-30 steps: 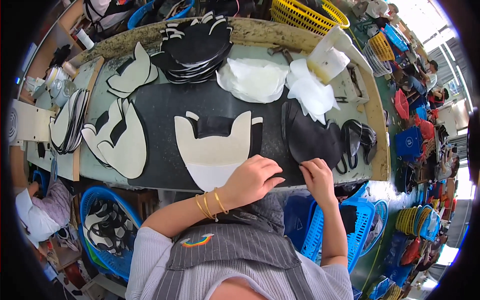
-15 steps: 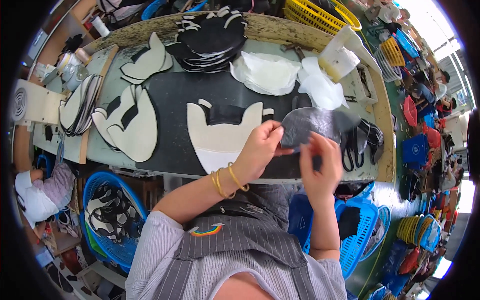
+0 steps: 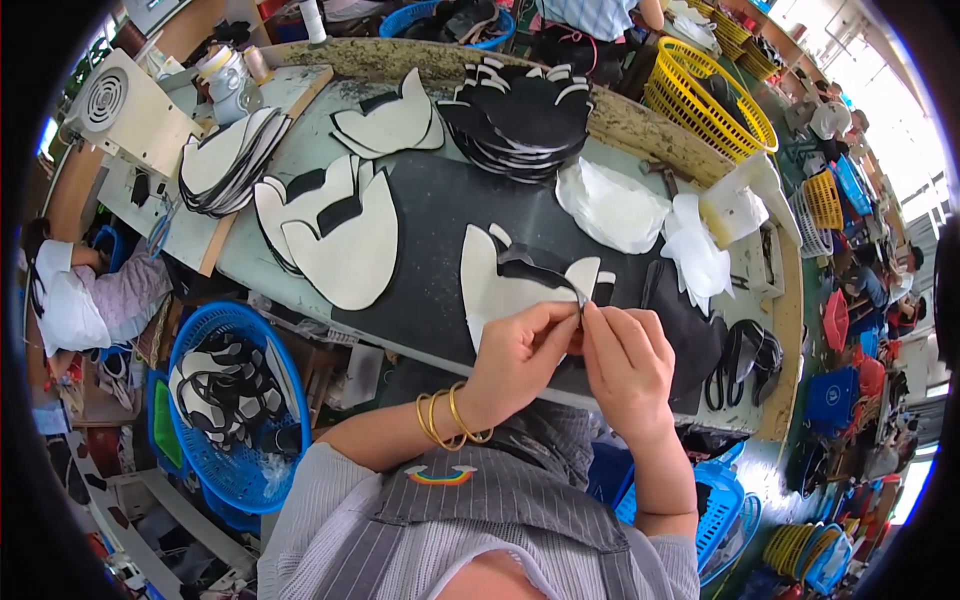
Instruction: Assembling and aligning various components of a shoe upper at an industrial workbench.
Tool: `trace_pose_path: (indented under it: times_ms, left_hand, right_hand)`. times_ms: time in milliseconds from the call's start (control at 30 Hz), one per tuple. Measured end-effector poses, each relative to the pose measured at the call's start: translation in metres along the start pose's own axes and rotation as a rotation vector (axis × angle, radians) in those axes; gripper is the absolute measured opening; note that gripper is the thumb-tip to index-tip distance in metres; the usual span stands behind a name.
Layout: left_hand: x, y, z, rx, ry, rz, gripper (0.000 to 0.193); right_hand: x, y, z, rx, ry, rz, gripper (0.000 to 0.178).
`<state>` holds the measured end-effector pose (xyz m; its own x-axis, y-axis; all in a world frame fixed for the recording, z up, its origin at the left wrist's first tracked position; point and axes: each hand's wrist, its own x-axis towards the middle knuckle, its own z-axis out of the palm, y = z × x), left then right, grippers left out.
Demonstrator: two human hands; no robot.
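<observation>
My left hand [image 3: 525, 352] and my right hand [image 3: 630, 365] meet over the near part of the table, fingertips pinched together. Between them they grip a thin dark curved piece [image 3: 548, 272], which reaches back over the notch of a cream cut piece [image 3: 484, 285]. That cream piece lies on the black mat [image 3: 420, 215], its near end hidden behind my left hand. The pinched end of the dark piece is mostly covered by my fingers. Right of my right hand, dark sheet material [image 3: 685, 315] lies on the table.
More cream pieces [image 3: 345, 255] lie to the left, beside a wooden strip [image 3: 262, 160]. A stack of black pieces [image 3: 520, 120] stands at the back, near white sheets [image 3: 610, 205]. Black-handled scissors [image 3: 717, 385] rest at the right. A blue basket [image 3: 290, 360] stands below left.
My view has turned, shifting the table's things rightward. The shiny dark sheet no longer shows raised between my hands; both hands have come together on a thin dark piece beside the cream one.
</observation>
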<state>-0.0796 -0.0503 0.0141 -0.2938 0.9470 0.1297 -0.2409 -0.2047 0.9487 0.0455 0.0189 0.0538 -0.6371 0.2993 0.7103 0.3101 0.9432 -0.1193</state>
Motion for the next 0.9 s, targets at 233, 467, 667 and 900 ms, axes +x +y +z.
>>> trace_pose_path:
  times_ms: [233,467,667,900]
  left_hand:
    - [0.006,0.003,-0.007,-0.344,-0.101,-0.273,0.019]
    - [0.009,0.032,-0.006,-0.387,-0.077,-0.301,0.015]
    - [-0.002,0.009,-0.005,0.353,0.048,0.357,0.024]
    - [-0.008,0.0,-0.005,0.483,0.008,0.459,0.016]
  right_hand:
    - [-0.002,-0.008,-0.006,0.221,0.167,0.56,0.017]
    - [-0.01,-0.006,-0.011,0.771,0.145,0.853,0.007]
    - [-0.003,-0.036,-0.002,0.611,-0.05,0.725,0.01]
    - [-0.031,0.012,-0.017,0.586,0.085,1.08,0.01]
